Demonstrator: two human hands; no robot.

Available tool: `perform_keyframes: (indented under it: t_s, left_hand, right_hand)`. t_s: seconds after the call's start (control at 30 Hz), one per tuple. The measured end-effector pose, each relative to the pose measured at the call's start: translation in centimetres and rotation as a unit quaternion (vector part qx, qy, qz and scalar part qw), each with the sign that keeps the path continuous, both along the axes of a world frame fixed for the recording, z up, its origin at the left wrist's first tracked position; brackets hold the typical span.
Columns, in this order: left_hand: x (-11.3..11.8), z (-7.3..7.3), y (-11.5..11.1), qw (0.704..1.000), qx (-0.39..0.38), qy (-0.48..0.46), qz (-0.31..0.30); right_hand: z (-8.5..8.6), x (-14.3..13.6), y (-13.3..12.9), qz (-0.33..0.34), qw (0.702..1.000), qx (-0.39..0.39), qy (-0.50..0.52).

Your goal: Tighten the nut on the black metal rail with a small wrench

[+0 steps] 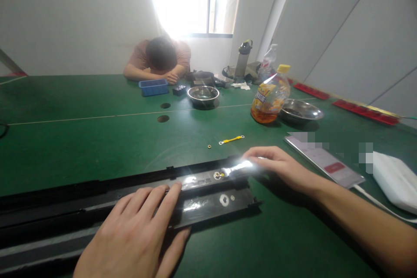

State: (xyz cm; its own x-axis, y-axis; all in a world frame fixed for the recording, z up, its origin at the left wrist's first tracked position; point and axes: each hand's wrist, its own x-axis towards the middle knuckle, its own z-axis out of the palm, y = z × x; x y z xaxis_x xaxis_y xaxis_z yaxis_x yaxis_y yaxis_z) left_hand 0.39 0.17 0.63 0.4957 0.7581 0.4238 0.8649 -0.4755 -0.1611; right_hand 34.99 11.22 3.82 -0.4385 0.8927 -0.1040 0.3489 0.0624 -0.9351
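Left hand (pixel 130 230) loosely clasps a long black channelled rail (pixel 211 213).
Right hand (pixel 283 167) pinches a shiny silver tool (pixel 239 167); beyond its fingertips lies a short yellow cable (pixel 231 140).

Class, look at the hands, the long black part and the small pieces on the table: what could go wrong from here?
The shiny tool in the right hand might slip off the brass nut and scratch the metal around it.
The loose nut lies unconfined beside the yellow cable, so a bump could send it astray.
The right forearm is near the phone's white lead and may snag it.
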Motion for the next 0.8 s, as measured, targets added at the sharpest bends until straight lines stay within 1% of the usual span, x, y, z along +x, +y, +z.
perform_keyframes:
  t_s: [0.13, 0.2, 0.4, 0.5, 0.67, 0.8]
  left_hand:
    - [0.00, -0.01, -0.03, 1.000, 0.000, -0.006, 0.002]
    - [-0.02, -0.03, -0.03, 1.000, -0.014, -0.003, 0.009]
    - [0.03, 0.00, 0.04, 1.000, -0.011, -0.006, 0.011]
    - [0.14, 0.12, 0.11, 1.000, -0.012, -0.004, 0.009]
    - [0.11, 0.04, -0.01, 1.000, -0.014, -0.004, 0.008]
    - [0.06, 0.26, -0.31, 1.000, -0.011, -0.011, 0.007]
  right_hand:
    - [0.09, -0.10, -0.08, 0.002, 1.000, -0.013, 0.002]
    - [0.09, -0.02, -0.10, 0.005, 1.000, -0.018, 0.009]
    - [0.05, 0.06, -0.14, -0.004, 1.000, -0.023, 0.017]
    - [0.21, -0.05, -0.17, 0.003, 1.000, -0.011, -0.010]
    - [0.45, -0.07, -0.22, 0.014, 0.997, 0.041, -0.065]
    - [0.51, -0.20, -0.19, 0.033, 0.991, 0.054, -0.116]
